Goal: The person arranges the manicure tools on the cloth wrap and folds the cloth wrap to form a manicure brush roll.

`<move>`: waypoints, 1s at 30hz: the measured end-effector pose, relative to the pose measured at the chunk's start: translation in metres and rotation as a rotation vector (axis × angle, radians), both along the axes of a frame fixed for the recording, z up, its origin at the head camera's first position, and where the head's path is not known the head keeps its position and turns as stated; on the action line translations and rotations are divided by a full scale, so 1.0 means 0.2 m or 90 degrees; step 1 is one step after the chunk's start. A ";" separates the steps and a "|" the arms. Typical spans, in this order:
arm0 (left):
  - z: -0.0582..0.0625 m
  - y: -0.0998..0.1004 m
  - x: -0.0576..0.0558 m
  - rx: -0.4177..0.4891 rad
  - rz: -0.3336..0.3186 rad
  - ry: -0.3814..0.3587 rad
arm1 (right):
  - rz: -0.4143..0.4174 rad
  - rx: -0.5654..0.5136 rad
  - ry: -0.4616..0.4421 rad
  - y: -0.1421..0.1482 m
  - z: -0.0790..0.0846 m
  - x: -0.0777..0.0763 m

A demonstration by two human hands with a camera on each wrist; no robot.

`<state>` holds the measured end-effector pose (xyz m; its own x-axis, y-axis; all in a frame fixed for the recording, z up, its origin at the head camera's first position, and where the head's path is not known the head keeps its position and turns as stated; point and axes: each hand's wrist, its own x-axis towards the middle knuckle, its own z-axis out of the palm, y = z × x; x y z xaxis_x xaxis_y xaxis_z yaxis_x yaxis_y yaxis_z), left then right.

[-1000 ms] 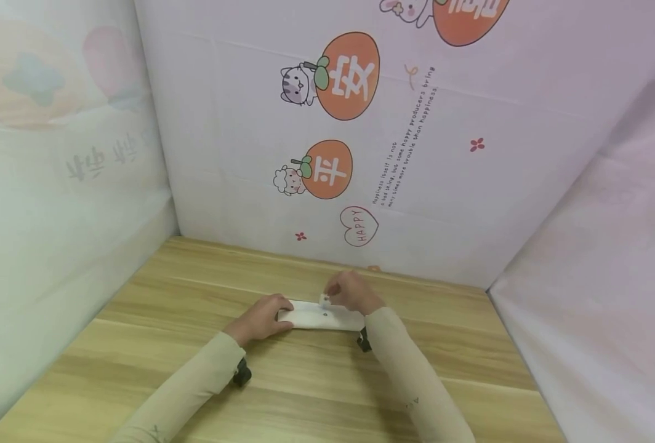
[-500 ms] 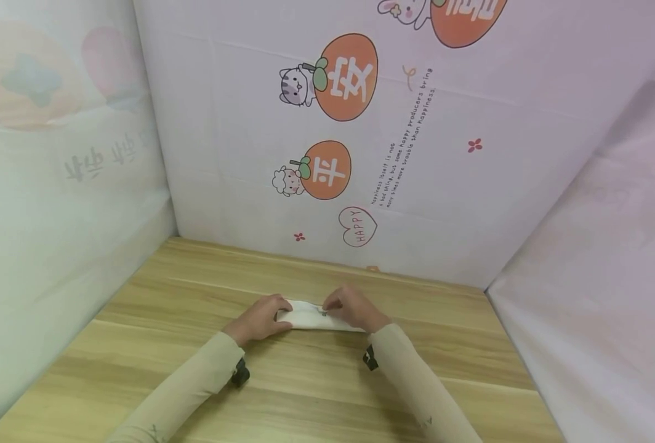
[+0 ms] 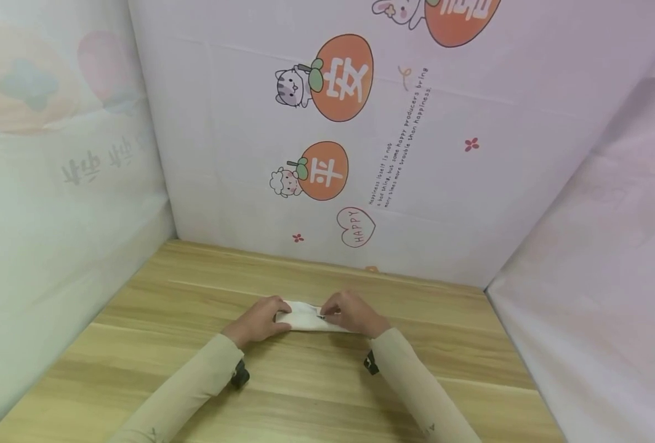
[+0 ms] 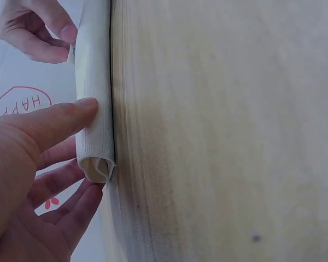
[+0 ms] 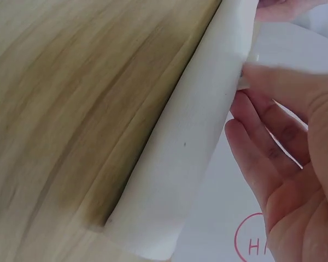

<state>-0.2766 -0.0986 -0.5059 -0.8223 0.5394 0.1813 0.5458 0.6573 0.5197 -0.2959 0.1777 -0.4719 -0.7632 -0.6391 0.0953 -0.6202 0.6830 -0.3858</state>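
A white canvas bundle [image 3: 301, 319], folded into a flat roll, lies on the table in the head view. My left hand [image 3: 257, 320] grips its left end, thumb on the near side and fingers on the far side. The left wrist view shows the open, layered end of the roll [image 4: 95, 136] between thumb and fingers. At the bundle's middle, my right hand [image 3: 354, 312] pinches a small white tab [image 3: 319, 312] between thumb and index finger, down against the cloth. In the right wrist view the other fingers of that hand [image 5: 295, 147] are loosely bent beyond the roll.
The wooden table [image 3: 194, 381] stretches in front of and beside the hands. White printed cloth [image 3: 239, 154] forms a wall behind it, with cloth sides at left and right. A dark wrist camera [image 3: 241, 373] sits on the left wrist and another [image 3: 370, 363] on the right.
The right hand has brought the raised tab down onto the bundle, over the spot where a small dark dot showed before. The left hand has kept its grip in place.
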 end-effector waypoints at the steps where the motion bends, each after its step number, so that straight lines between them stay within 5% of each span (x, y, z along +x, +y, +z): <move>1: 0.00 0.00 0.00 0.000 -0.001 -0.001 | 0.006 0.004 0.004 0.00 0.00 0.00; 30: 0.00 0.00 -0.01 0.003 0.002 -0.012 | 0.140 0.040 0.219 -0.01 -0.03 0.02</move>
